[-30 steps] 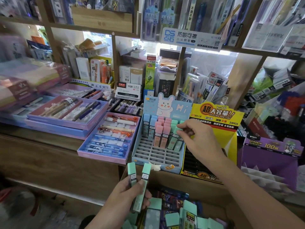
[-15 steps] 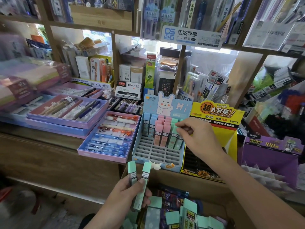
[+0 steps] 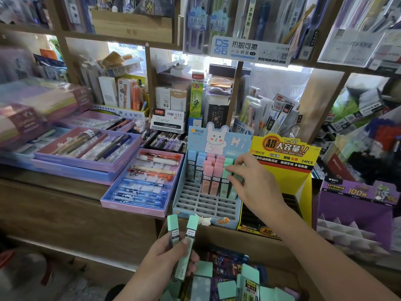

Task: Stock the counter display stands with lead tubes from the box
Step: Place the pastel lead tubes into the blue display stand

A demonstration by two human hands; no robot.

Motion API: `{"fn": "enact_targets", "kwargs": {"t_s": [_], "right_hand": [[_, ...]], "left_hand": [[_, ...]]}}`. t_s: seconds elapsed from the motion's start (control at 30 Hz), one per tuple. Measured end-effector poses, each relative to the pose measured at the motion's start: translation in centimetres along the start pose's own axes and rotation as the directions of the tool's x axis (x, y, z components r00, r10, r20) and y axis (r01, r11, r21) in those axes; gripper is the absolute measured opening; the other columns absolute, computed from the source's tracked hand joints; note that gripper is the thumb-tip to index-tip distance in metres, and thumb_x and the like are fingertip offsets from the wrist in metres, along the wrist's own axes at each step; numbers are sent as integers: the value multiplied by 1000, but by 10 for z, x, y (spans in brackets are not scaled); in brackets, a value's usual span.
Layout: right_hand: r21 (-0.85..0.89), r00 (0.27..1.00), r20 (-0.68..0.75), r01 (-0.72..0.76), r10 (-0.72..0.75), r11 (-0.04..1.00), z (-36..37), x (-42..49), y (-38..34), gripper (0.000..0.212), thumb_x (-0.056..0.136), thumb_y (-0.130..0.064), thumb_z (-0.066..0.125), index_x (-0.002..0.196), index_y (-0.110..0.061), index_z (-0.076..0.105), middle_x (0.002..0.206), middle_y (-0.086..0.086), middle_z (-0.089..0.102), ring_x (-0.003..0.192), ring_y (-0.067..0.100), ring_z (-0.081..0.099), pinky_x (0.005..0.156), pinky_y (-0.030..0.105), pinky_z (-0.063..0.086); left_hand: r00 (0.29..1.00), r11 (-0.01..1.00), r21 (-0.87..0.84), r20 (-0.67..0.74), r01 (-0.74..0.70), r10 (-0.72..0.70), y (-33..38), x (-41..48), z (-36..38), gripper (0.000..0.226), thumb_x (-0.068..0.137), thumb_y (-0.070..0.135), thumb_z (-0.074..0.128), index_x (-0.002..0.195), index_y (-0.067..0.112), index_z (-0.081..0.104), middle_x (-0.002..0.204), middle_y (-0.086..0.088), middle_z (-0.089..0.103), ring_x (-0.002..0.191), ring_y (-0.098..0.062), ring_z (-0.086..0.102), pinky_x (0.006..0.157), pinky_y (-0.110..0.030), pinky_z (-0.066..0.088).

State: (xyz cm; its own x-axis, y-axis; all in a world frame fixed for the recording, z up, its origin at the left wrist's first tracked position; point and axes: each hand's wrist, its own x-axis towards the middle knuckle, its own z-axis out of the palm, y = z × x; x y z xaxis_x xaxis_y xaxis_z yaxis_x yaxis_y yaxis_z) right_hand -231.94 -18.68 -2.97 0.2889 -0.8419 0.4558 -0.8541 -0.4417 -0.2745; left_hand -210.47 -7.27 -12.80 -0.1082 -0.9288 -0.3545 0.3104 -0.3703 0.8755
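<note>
Blue display stand [image 3: 206,203]: set at the counter's front lip [image 3: 65,192], its left wall just beside a pink-rimmed pen tray [image 3: 138,181], its right wall against the yellow display stand [image 3: 284,153]. The back rows hold blue, pink and mint tubes upright, and the front rows of grid slots stand open. The header card shows a white rabbit and "Hi". Right hand [image 3: 253,181]: reaches over the stand's right rear corner, fingers bent, tips closed on the cap of a standing mint tube [image 3: 227,170]; the thumb is hidden. Left hand [image 3: 165,259]: held below the counter lip and well apart from the stand, it grips two mint lead tubes [image 3: 186,242] fanned in a narrow V, caps up, the thumb across their labels, whose print is too small to be sure of. Box [image 3: 227,279]: below the counter edge, directly under the stands, holding more mint tubes among dark packets. The yellow stand's header reads "超大容量!!", "1=10", "2B/0.5MM MPR-2086" and "24PCS". Purple stand [image 3: 355,205]: just right of the yellow one, marked "100". White card box [image 3: 168,120]: behind the trays, marked "1120". Shelf sign [image 3: 249,49]: overhead, reading "DS" and "热敏可擦".
</note>
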Motion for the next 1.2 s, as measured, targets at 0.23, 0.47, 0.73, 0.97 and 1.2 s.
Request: {"fn": "enact_targets", "kwargs": {"t_s": [0.23,0.47,0.73,0.97,1.2], "right_hand": [[412,993,-72,-60,98,909,0,-43,-12,27,95,-16,71,118,-30,72,91,-17,63,72,9,60,63,18,50],[706,897,398,-432,190,561,12,-89,-32,17,96,-26,71,113,-30,73,94,-5,78,75,17,76,59,25,59],[776,853,458,-521,250,356,17,-93,-38,22,89,-10,79,106,-7,65,84,13,77,73,28,76,56,28,57],[805,877,399,-476,269,355,12,-89,-32,20,89,-8,79,103,-7,64,80,14,77,69,26,75,58,28,58],[816,917,214,-357,336,455,-9,-73,-13,14,88,-7,78,100,-12,72,80,8,78,68,22,75,58,25,60]], "left_hand": [[1000,999,-31,6,-19,19,4,-6,2,33,85,15,72,112,-2,65,80,-29,69,62,-32,64,56,-33,55],[995,997,3,62,-73,73,5,-9,5,39,73,23,80,106,2,72,83,-29,70,65,-32,65,56,-31,53],[981,986,108,161,-123,105,4,-10,3,51,67,50,91,105,17,78,86,-22,73,72,-28,67,64,-30,52],[988,994,77,144,-72,61,-2,-5,2,36,86,42,70,106,12,78,99,-28,75,82,-35,73,66,-31,57],[998,996,64,-14,-57,58,-4,1,3,32,100,23,55,106,-6,70,99,-25,77,88,-36,77,65,-34,58]]}}
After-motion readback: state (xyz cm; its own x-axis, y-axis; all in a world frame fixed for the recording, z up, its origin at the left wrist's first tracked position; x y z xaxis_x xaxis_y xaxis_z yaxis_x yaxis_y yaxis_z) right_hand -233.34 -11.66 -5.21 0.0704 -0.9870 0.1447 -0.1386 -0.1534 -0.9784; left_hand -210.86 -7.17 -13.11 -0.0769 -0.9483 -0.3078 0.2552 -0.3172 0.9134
